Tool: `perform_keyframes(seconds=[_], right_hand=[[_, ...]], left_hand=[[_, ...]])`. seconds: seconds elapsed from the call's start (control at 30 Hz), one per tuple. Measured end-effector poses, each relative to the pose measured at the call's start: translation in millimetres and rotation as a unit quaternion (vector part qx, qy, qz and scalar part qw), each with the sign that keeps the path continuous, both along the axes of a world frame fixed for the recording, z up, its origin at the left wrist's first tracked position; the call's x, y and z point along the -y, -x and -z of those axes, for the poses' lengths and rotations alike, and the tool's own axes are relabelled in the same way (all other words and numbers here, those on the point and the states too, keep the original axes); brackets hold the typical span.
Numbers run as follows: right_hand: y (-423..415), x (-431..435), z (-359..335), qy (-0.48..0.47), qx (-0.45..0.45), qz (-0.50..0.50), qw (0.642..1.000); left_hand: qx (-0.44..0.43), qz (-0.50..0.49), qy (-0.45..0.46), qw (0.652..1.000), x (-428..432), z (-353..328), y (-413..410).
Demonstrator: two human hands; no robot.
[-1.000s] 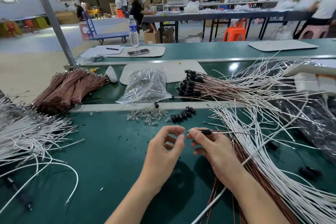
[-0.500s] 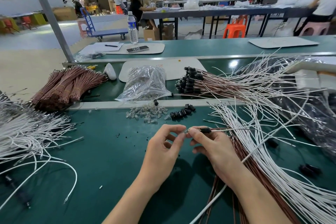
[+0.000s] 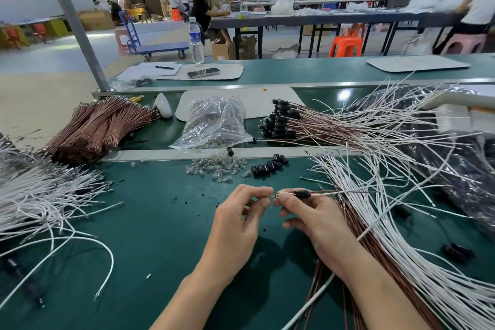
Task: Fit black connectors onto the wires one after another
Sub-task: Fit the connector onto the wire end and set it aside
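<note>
My right hand (image 3: pixel 308 211) pinches a pair of wires, one white and one brown, near their metal tips, with a black connector (image 3: pixel 302 193) threaded on them just behind my fingers. My left hand (image 3: pixel 241 211) faces it with thumb and forefinger curled together at the wire tips; what it pinches is too small to tell. Loose black connectors (image 3: pixel 269 166) lie in a short row ahead of my hands. Finished wires with black connectors (image 3: pixel 278 120) are stacked farther back.
Small clear bulbs (image 3: pixel 214 167) are heaped beside the loose connectors, with a clear plastic bag (image 3: pixel 214 123) behind. White wires (image 3: pixel 388 209) fan out on the right, more white wires (image 3: pixel 40 195) on the left. Bundled brown wires (image 3: pixel 99 126) lie back left. The green bench (image 3: pixel 150 222) carries everything.
Both hands stay together at the wire tips with only small finger movements. The camera has shifted slightly.
</note>
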State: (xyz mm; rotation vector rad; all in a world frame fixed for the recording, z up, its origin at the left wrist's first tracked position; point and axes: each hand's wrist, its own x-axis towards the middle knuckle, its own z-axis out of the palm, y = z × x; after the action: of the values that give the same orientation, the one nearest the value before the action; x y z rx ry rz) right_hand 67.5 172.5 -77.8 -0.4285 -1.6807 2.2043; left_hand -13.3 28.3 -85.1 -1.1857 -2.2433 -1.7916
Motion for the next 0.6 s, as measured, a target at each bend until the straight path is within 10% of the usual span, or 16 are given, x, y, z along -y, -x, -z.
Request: perform_keyframes(seconds=[0.6], right_hand=[[-3.2,0.0,-7.2,0.043,0.002,-0.029,0.999]], left_hand=[[-0.057,-0.011,0.01,0.998,0.8,0.9,3.9]])
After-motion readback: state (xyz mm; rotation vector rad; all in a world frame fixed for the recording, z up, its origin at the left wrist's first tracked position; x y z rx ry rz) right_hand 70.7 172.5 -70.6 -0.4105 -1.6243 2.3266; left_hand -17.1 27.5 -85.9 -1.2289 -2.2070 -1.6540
